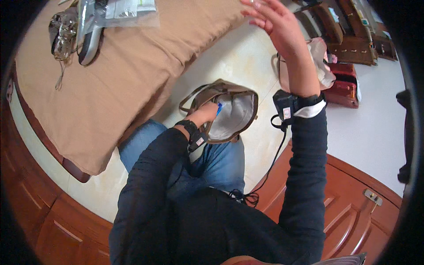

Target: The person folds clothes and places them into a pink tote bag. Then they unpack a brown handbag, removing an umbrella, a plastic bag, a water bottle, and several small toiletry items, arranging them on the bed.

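Note:
A brown handbag (253,99) with a pale grey lining stands wide open on the floor by my knees. My left hand (208,112) reaches into its mouth, closed on a small blue object (219,108) whose kind I cannot tell. Raised at the top right, my right hand (275,25) has its fingers spread, with nothing seen in it; part of the fingertips lies at the frame's edge. Both wrists wear straps with small black devices.
Left is a tan cloth-covered surface (132,82) with a clear plastic bag (145,16), a black-and-silver device (91,46) and a crinkled clear packet (63,36). At right are a pink bag (319,53), a red case (344,86) and a wooden door (344,212). A cable hangs from my right wrist.

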The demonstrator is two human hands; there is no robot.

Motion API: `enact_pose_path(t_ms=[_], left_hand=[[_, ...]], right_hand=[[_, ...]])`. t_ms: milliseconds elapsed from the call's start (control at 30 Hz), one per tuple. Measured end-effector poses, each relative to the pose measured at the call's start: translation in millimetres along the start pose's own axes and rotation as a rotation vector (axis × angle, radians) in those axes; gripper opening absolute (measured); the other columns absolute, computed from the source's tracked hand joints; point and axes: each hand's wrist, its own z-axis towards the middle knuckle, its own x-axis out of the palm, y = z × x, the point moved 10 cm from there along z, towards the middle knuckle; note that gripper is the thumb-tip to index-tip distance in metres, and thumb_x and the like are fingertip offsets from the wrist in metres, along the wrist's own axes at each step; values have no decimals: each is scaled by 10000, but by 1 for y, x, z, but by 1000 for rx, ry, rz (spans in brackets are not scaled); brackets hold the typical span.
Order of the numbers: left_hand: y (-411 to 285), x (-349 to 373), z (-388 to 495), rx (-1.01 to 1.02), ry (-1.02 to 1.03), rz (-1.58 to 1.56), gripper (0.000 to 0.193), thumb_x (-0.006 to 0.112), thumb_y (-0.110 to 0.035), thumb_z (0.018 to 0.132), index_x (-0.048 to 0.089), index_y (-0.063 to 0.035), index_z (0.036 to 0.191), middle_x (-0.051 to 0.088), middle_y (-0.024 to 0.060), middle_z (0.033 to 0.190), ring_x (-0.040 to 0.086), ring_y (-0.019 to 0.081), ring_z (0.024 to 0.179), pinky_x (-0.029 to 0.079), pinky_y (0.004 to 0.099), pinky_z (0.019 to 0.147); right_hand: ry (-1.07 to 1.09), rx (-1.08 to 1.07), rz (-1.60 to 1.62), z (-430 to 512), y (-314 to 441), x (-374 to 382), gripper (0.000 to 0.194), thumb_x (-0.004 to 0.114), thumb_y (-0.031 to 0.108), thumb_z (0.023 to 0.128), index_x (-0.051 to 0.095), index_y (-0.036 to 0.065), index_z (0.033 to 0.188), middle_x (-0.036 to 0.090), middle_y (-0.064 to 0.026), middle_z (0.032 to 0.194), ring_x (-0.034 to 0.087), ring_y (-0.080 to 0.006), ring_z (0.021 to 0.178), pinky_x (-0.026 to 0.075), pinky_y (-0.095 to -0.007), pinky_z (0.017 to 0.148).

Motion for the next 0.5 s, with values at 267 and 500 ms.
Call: enact_pose_path(t_ms=[267,500], left_hand=[[3,-11,-6,-60,-80,-46,209,639,-31,755,716,67,923,678,293,959,681,417,922,552,462,812],[0,-6,-9,12,75,-26,274,665,-158,808,661,14,1021,666,265,1055,648,416,996,521,489,843]], right_hand=[[-93,780,187,-196,-233,-25,289,566,186,990,627,18,1217,696,-85,1041,674,-158,932,552,-277,801],[98,1030,7,-327,-372,40,357,645,171,924,590,-3,1230,671,-53,985,643,-124,858,532,-255,743]])
